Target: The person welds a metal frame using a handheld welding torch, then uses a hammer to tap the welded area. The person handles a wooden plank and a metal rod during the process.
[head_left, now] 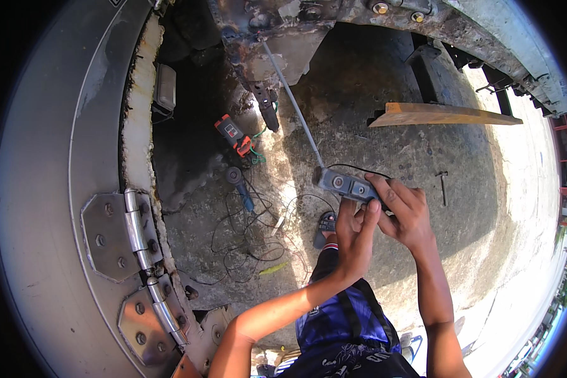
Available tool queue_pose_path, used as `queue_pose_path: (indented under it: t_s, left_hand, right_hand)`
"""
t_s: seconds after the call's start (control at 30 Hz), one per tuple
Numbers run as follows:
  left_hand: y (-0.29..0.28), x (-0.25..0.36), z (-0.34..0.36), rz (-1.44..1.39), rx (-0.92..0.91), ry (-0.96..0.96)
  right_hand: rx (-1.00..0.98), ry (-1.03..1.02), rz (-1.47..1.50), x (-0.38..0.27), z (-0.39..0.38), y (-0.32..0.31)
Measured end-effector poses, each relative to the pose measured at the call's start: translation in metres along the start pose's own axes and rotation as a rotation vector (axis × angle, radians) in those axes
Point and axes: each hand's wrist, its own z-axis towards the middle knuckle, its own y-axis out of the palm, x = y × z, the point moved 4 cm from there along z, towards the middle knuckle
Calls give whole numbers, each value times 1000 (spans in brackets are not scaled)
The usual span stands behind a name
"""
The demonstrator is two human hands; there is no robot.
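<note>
The left hand (357,242) and right hand (408,214) are both closed on the grey block (350,186), up over the floor (485,189). Its two bolts look done. A long rod (295,104) reaches toward rusty metal (242,44). I can't tell what is left.

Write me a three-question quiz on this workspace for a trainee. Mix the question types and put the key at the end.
1. Multiple choice: what do the person's left hand and right hand hold together?
A) a bucket
B) a grey oblong part with two round fittings
C) a wrench

2. True or false: the blue angle grinder lies on the ground, out of both hands.

3. Short answer: which lies to the right of the right hand, the hammer or the orange-and-black device?

Key:
1. B
2. True
3. The hammer
</note>
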Motion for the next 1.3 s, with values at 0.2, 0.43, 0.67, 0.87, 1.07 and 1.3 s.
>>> queue_pose_path:
  t_s: [0.2, 0.43, 0.67, 0.87, 1.07, 1.3]
  left_hand:
    - [1, 4, 4, -14, 7, -12]
    - [2, 4, 4, -8, 15, -17]
    - [5, 6, 5, -10, 42, -30]
    - [3, 6, 5, -3, 20, -10]
    - [3, 6, 6, -6, 36, -60]
    - [-1, -21, -28, -108, 191, -166]
  right_hand:
    - [-7, -6, -21, 0, 6, -1]
    - [-17, 19, 20, 4, 2, -1]
    - [8, 2, 6, 2, 5, -4]
    - [-11, 24, 23, 4, 4, -2]
    - [24, 16, 63, 5, 4, 0]
    - [-327, 6, 44, 5, -14, 4]
